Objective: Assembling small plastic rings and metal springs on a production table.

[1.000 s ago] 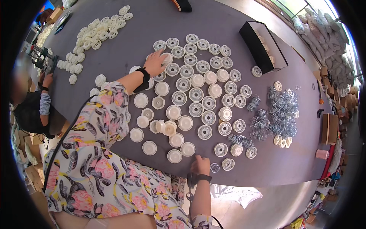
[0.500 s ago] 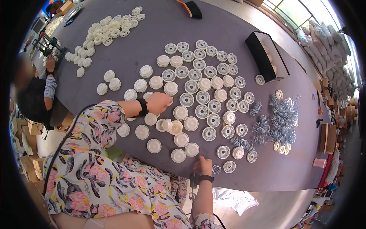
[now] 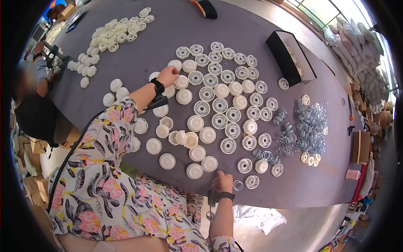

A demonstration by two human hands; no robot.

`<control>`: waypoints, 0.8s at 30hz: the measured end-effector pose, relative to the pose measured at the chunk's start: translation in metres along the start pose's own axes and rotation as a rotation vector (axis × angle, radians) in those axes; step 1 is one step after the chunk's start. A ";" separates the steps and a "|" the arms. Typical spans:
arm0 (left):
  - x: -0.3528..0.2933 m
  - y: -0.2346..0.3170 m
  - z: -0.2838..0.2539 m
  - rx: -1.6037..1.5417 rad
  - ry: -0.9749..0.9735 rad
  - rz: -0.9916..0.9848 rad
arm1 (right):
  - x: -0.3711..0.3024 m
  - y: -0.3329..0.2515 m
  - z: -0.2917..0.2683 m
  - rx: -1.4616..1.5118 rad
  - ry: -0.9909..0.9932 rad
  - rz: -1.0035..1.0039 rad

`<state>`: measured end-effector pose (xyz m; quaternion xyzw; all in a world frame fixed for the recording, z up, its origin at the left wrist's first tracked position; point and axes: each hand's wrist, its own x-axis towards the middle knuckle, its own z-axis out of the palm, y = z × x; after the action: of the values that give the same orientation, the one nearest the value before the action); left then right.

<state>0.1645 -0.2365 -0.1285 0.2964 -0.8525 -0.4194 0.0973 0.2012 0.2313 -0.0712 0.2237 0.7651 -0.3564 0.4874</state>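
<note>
My left hand (image 3: 168,76) reaches out over the table among white round plastic caps. Its fingers are bent together, with the tips between a cap (image 3: 175,65) just beyond and another cap (image 3: 181,82) beside them. Whatever lies under the fingertips is hidden. At the near table edge rests my right hand (image 3: 223,182), its fingers curled in; what they may hold does not show. A few loose wire rings (image 3: 238,185) lie just right of it. Between the hands stand more caps, including a tilted open white piece (image 3: 191,140). Rows of similar pieces with metal rings inside (image 3: 219,104) spread to the right.
A heap of metal springs (image 3: 311,126) covers the right side of the grey table (image 3: 268,195). Beyond it stands an open black box (image 3: 289,59). Cream plastic rings (image 3: 113,35) are piled far left, near another person (image 3: 35,113) at a hand press (image 3: 56,52). A brush (image 3: 205,8) lies at the back.
My left hand has moved farther out over the caps, uncovering caps behind it. My right hand stays at the table edge. The other person's arm at the press has been raised.
</note>
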 end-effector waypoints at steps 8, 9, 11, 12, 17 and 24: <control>-0.034 0.027 0.001 0.409 0.075 0.576 | 0.001 0.000 -0.004 -0.003 -0.010 -0.022; -0.037 0.025 0.001 0.530 0.044 0.642 | 0.001 -0.001 -0.004 -0.004 -0.011 -0.023; -0.042 0.016 0.000 0.654 0.013 0.705 | 0.001 -0.002 -0.004 -0.015 -0.022 -0.012; -0.045 0.010 0.000 0.631 -0.048 0.600 | 0.002 -0.003 -0.003 -0.017 -0.024 -0.012; -0.058 0.013 0.003 0.738 -0.014 0.581 | 0.006 -0.001 -0.003 -0.034 -0.015 0.004; -0.066 0.048 -0.010 0.496 -0.164 0.531 | 0.011 0.002 0.000 -0.046 0.014 -0.042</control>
<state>0.2013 -0.1821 -0.0795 0.0451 -0.9804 -0.1825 0.0593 0.1977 0.2328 -0.0813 0.1989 0.7809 -0.3473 0.4797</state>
